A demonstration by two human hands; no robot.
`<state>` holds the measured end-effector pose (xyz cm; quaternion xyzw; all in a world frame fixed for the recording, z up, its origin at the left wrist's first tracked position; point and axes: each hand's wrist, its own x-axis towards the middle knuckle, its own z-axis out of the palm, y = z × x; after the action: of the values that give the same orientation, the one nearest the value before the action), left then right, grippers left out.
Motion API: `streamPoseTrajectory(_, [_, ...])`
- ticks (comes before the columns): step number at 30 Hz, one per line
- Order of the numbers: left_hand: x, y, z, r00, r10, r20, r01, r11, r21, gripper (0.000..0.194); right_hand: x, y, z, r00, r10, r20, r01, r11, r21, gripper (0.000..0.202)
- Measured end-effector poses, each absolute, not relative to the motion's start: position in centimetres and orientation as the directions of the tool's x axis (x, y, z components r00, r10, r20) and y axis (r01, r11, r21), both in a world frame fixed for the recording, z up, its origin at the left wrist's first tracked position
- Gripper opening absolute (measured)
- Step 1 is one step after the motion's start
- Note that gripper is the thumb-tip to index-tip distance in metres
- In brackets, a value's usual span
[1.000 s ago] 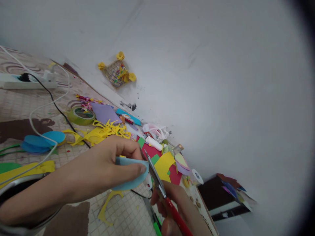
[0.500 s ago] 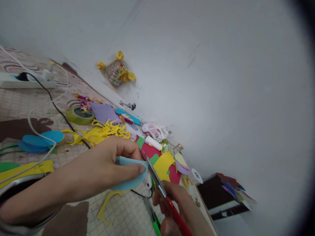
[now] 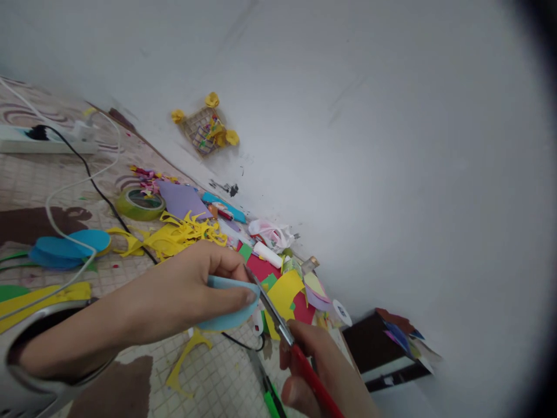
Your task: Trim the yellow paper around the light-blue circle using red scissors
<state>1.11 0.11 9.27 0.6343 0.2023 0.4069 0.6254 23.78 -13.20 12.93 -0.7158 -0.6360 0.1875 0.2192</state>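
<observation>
My left hand (image 3: pixel 195 290) pinches a piece of light blue paper (image 3: pixel 230 319) between thumb and fingers, above the table. Its right edge is rounded. My right hand (image 3: pixel 322 360) is wrapped round the red handles of the scissors (image 3: pixel 285 334). The scissor blades point up and left and lie at the right edge of the blue paper, close to my left fingertips. The blades look nearly closed. Below the paper, a curved yellow scrap (image 3: pixel 185 363) rests on the table.
Yellow scraps (image 3: pixel 187 235), a tape roll (image 3: pixel 141 203), blue ovals (image 3: pixel 72 247) and a power strip (image 3: pixel 47 142) lie leftward. Red and yellow papers (image 3: pixel 282 293) lie behind my hands. A green cutter (image 3: pixel 272 397) sits near my right hand. A black box (image 3: pixel 376 348) stands at right.
The scissor blades have closed further along the blue paper's right edge. The paper's lower right outline looks rounder. The whole view has shifted slightly.
</observation>
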Motion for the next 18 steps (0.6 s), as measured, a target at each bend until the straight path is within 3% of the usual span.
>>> streamPoseTrajectory(3, [0.9,0.1,9.5,0.615,0.737,0.280,-0.259,-0.147,0.955,0.026,24.1,-12.1,12.4,0.018,0.999,0.028,0.691,0.007,-0.723,0.074])
streamPoseTrajectory(7, [1.0,-0.1,9.8,0.667,0.698,0.260,-0.224,-0.145,0.964,0.030,22.5,-10.7,10.7,0.059,0.968,0.243,0.403,0.200,-0.893,0.047])
streamPoseTrajectory(13, [1.5,0.1,9.6,0.718,0.669,0.192,-0.180,-0.088,0.980,0.032,18.7,-8.3,9.0,0.171,0.932,0.320,0.128,0.301,-0.945,0.026])
streamPoseTrajectory(18, [0.9,0.8,9.7,0.614,0.771,0.171,-0.233,-0.031,0.972,0.028,17.8,-6.6,8.6,0.287,0.892,0.351,0.051,0.351,-0.935,0.020])
